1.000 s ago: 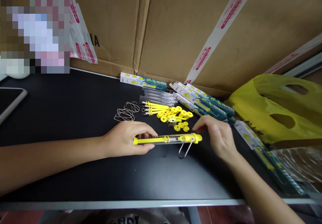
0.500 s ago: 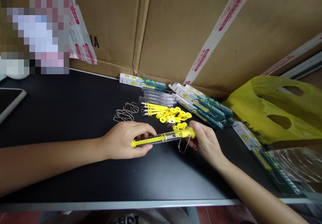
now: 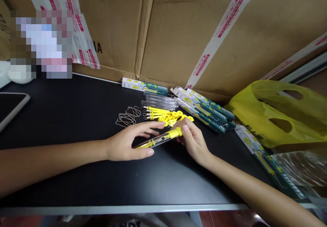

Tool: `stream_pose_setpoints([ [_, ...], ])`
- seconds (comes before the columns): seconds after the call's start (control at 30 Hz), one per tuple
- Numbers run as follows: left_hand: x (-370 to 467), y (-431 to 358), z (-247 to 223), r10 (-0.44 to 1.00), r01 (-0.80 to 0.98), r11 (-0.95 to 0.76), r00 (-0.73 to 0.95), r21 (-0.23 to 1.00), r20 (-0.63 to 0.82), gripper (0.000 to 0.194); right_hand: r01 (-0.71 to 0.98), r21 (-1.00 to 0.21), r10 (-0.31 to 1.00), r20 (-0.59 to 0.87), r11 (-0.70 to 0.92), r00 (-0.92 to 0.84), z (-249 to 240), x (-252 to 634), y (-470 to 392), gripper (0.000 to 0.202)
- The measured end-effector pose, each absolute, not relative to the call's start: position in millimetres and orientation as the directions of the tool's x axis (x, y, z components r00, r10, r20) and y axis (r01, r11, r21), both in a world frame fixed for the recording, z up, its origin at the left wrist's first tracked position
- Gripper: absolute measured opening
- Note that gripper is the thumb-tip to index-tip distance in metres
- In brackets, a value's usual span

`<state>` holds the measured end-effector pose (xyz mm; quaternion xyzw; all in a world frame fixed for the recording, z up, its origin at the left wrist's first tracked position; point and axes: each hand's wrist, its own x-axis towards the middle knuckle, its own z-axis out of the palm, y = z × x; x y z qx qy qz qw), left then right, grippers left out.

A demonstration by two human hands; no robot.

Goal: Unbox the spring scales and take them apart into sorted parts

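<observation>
A clear tube with yellow parts and a metal spring inside [image 3: 159,139] is held tilted above the black table. My right hand [image 3: 195,138] pinches its yellow capped end. Around the other end is my left hand [image 3: 130,142], its thumb below the tube and its fingers stretched above it. Just behind the hands lie yellow rods with springs [image 3: 157,112] and small yellow rings [image 3: 176,114]. Bent wire hooks [image 3: 126,118] are piled behind my left hand, and clear tubes [image 3: 160,101] lie farther back.
Printed narrow boxes [image 3: 204,106] are stacked at the back right, with another box [image 3: 268,162] at the right. A yellow plastic bag [image 3: 255,114] and clear plastic [image 3: 301,165] lie there too. A tablet-like device [image 3: 12,108] is at the left. Cardboard [image 3: 178,33] stands behind the table.
The tube's capped end has moved left with my right hand, and the tube slants more. My left fingers have stretched out more. The wire hook below the cap is no longer visible.
</observation>
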<state>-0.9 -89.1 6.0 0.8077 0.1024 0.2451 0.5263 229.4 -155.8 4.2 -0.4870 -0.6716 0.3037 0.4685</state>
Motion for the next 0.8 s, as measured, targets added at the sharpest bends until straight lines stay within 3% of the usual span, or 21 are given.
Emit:
stream_pose_setpoints([
  [0.1, -0.3, -91.1, 5.9, 0.388, -0.032, -0.558, 0.873, 0.829, 0.295, 0.073, 0.440, -0.792, 0.906, 0.386, 0.422, -0.175, 2.1, 227.9, -154.8, 0.029],
  [0.2, -0.1, -93.2, 6.6, 0.422, 0.077, -0.703, 0.845, 0.707, 0.327, 0.072, 0.418, -0.766, 0.872, 0.448, 0.487, -0.195, -0.4, 225.6, -157.0, 0.024],
  [0.33, -0.8, -96.9, 10.8, 0.430, 0.153, -0.773, 0.840, 0.616, 0.332, 0.055, 0.425, -0.719, 0.833, 0.508, 0.550, -0.218, -2.3, 229.4, -160.7, 0.023],
  [0.5, -4.4, -106.0, 15.7, 0.380, 0.189, -0.863, 0.853, 0.468, 0.357, 0.035, 0.505, -0.676, 0.842, 0.468, 0.537, -0.269, -4.1, 236.5, -163.9, 0.030],
  [0.8, -4.3, -117.1, 9.9, 0.375, 0.372, -0.924, 0.828, 0.094, 0.416, 0.051, 0.549, -0.630, 0.836, 0.413, 0.549, -0.362, -5.3, 231.9, -168.5, 0.012],
])
